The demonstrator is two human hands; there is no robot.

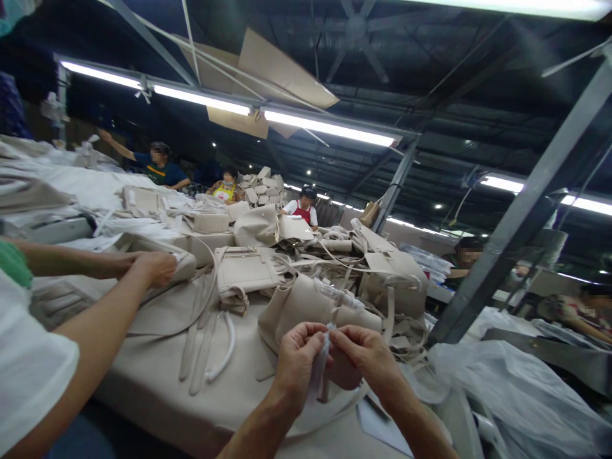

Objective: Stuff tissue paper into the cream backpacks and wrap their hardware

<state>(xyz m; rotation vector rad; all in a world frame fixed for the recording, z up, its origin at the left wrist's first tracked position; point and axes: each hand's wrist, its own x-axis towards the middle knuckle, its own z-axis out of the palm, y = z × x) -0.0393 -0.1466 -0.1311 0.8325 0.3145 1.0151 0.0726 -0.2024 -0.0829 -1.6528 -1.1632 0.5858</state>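
My left hand [301, 357] and my right hand [363, 352] meet at the front of the table, fingertips pinched close together. Between them is a strip of thin clear plastic wrap [323, 373], hanging down from the fingers. Right behind the hands lies a beige handbag [299, 309]. More crumpled clear wrap [339, 294] covers its handle. A beige strap end shows below my fingers, and how it joins the bag is partly hidden by my hands.
A co-worker's hands [155, 268] handle a beige bag at the left. Beige bags [246, 271] and straps are piled across the table [148, 376]. A curved white tube [224, 350] lies left of me. Plastic sheeting [521, 389] and a slanted metal post [521, 191] stand right.
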